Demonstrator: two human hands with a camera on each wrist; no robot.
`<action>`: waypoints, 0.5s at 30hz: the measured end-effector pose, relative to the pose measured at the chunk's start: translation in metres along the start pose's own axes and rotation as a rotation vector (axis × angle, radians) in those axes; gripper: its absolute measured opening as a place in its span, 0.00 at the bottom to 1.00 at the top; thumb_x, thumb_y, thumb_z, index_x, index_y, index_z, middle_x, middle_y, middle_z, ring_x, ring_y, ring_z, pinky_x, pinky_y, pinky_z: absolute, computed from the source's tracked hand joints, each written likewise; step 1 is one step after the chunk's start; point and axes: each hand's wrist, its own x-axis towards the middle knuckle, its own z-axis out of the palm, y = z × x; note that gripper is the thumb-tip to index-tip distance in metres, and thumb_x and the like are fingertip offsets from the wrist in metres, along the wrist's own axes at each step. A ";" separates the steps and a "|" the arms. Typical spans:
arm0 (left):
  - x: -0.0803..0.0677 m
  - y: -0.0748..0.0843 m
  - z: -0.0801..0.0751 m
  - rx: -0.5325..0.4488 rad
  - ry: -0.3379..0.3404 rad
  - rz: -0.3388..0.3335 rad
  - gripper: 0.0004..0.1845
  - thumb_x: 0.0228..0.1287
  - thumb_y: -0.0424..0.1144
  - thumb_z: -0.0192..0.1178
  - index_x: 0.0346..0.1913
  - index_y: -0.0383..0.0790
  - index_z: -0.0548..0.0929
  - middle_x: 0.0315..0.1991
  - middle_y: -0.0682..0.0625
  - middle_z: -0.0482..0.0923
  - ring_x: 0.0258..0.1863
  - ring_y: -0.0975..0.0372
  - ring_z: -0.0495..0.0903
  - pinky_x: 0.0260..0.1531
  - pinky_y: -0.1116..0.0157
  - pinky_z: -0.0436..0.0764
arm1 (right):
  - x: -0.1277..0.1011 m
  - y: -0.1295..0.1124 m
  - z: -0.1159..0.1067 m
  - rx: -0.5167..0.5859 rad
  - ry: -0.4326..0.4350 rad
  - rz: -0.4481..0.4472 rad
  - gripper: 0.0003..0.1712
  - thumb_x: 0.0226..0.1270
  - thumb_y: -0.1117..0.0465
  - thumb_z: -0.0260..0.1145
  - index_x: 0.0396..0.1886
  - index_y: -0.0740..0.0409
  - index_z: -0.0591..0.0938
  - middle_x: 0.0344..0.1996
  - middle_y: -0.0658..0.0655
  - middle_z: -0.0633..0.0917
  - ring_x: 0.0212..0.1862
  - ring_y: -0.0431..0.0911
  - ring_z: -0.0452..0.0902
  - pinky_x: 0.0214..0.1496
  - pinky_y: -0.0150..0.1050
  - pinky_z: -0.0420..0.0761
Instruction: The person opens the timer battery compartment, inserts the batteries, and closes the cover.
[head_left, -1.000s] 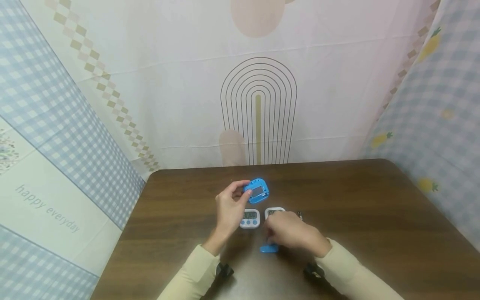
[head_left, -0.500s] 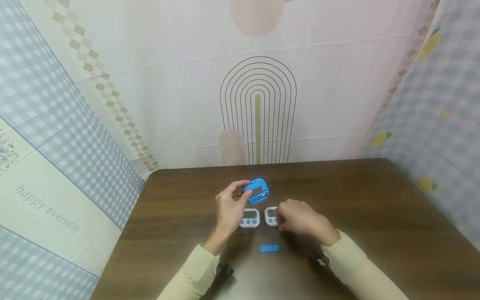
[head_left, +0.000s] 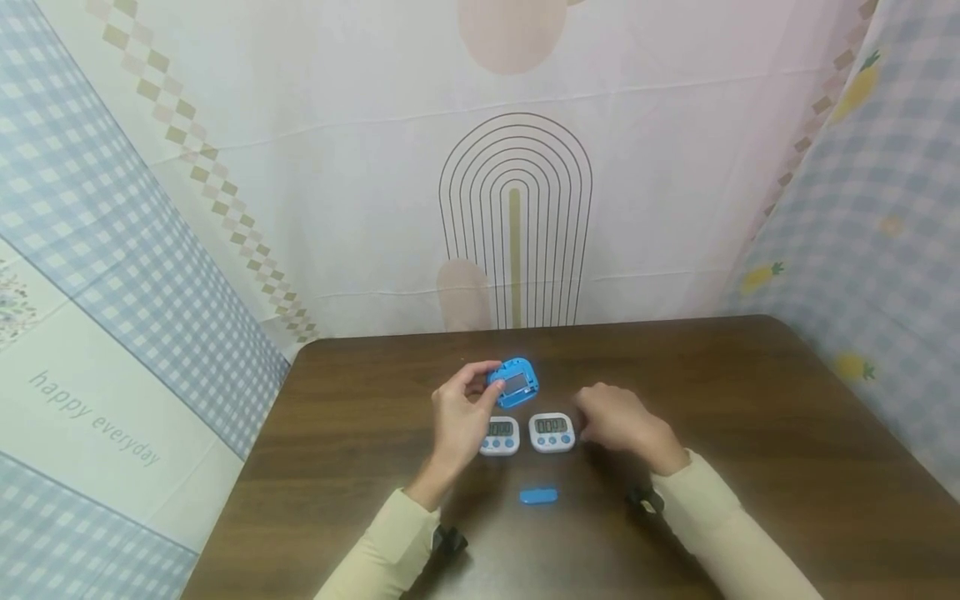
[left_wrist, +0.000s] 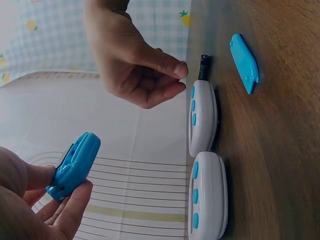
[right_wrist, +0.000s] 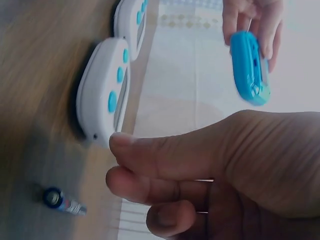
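My left hand (head_left: 461, 417) holds up a blue plastic device (head_left: 519, 383), rounded and with a rectangular window, pinched by one edge between thumb and fingers. Two white digital timers (head_left: 552, 433) with blue buttons lie side by side below it. To the right of the right-hand timer hovers my right hand (head_left: 618, 418), fingers loosely curled and nothing visible between them. Beneath that hand a small cylindrical battery (right_wrist: 62, 201) lies on the table, as the right wrist view shows; the head view hides it. Closer to me is a thin blue cover (head_left: 538, 497).
The brown wooden table (head_left: 360, 500) reaches back to a patterned cloth backdrop (head_left: 375, 208). Blue checked cloth hangs at either side. Black wrist straps (head_left: 450, 540) sit at both sleeves.
My right hand has moved right and slightly away from me, from over the blue cover and past the right-hand timer, uncovering both. The left hand and the blue device stay put.
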 end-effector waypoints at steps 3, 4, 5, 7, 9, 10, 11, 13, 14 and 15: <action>0.000 0.001 0.000 0.004 0.000 -0.002 0.13 0.68 0.30 0.71 0.54 0.40 0.89 0.48 0.46 0.91 0.40 0.57 0.90 0.42 0.66 0.91 | 0.003 0.005 0.000 -0.018 -0.003 0.016 0.08 0.59 0.69 0.79 0.37 0.57 0.88 0.26 0.50 0.84 0.29 0.45 0.77 0.32 0.41 0.84; 0.000 0.001 0.000 0.004 -0.001 -0.004 0.13 0.68 0.30 0.71 0.54 0.40 0.89 0.48 0.46 0.91 0.40 0.57 0.90 0.42 0.66 0.91 | 0.003 0.006 0.000 -0.025 -0.003 0.019 0.09 0.59 0.69 0.79 0.37 0.57 0.88 0.26 0.50 0.84 0.29 0.46 0.78 0.32 0.42 0.84; 0.000 0.001 0.000 0.004 -0.002 -0.005 0.13 0.68 0.30 0.71 0.54 0.40 0.89 0.48 0.46 0.91 0.40 0.57 0.90 0.42 0.66 0.91 | 0.004 0.007 0.000 -0.030 -0.005 0.023 0.09 0.59 0.69 0.79 0.37 0.58 0.87 0.26 0.50 0.84 0.29 0.46 0.78 0.31 0.42 0.83; 0.000 0.001 0.000 0.006 -0.004 -0.010 0.13 0.68 0.30 0.71 0.54 0.39 0.89 0.48 0.46 0.91 0.40 0.57 0.90 0.41 0.67 0.91 | 0.005 0.009 0.001 -0.039 -0.006 0.027 0.11 0.58 0.68 0.79 0.39 0.58 0.87 0.27 0.51 0.84 0.29 0.46 0.78 0.32 0.43 0.84; 0.000 0.001 0.000 0.005 -0.005 -0.010 0.13 0.68 0.30 0.71 0.54 0.39 0.89 0.48 0.45 0.91 0.40 0.57 0.90 0.41 0.67 0.91 | 0.005 0.011 0.002 -0.050 -0.009 0.027 0.12 0.58 0.68 0.80 0.40 0.59 0.86 0.27 0.52 0.84 0.30 0.47 0.78 0.32 0.44 0.84; 0.000 0.001 0.000 0.005 -0.005 -0.010 0.13 0.68 0.30 0.71 0.54 0.39 0.89 0.48 0.45 0.91 0.40 0.57 0.90 0.40 0.67 0.91 | 0.006 0.012 0.003 -0.055 -0.009 0.029 0.13 0.57 0.68 0.81 0.40 0.59 0.86 0.28 0.52 0.84 0.30 0.47 0.78 0.32 0.44 0.84; 0.000 0.001 0.000 0.005 -0.005 -0.008 0.13 0.68 0.30 0.71 0.54 0.39 0.89 0.48 0.45 0.91 0.40 0.57 0.90 0.40 0.67 0.91 | 0.006 0.012 0.003 -0.057 -0.009 0.029 0.14 0.57 0.67 0.81 0.41 0.60 0.86 0.28 0.52 0.84 0.30 0.47 0.78 0.32 0.45 0.84; 0.000 0.001 0.000 0.007 -0.005 -0.005 0.13 0.68 0.30 0.71 0.54 0.39 0.89 0.48 0.45 0.91 0.40 0.57 0.90 0.41 0.67 0.91 | 0.006 0.013 0.004 -0.060 -0.007 0.028 0.15 0.57 0.67 0.81 0.42 0.60 0.86 0.28 0.53 0.84 0.31 0.47 0.78 0.32 0.45 0.84; 0.000 0.001 0.000 0.008 -0.005 -0.004 0.13 0.68 0.30 0.71 0.54 0.39 0.89 0.49 0.45 0.91 0.39 0.57 0.90 0.41 0.67 0.91 | 0.007 0.013 0.004 -0.059 -0.007 0.029 0.15 0.56 0.67 0.81 0.42 0.60 0.86 0.29 0.53 0.84 0.31 0.47 0.78 0.32 0.45 0.84; 0.000 0.001 0.000 0.008 -0.005 -0.003 0.13 0.68 0.30 0.71 0.54 0.39 0.89 0.49 0.45 0.91 0.39 0.57 0.90 0.41 0.67 0.91 | 0.007 0.013 0.004 -0.059 -0.004 0.028 0.15 0.56 0.67 0.82 0.42 0.60 0.86 0.29 0.53 0.85 0.31 0.47 0.78 0.32 0.45 0.84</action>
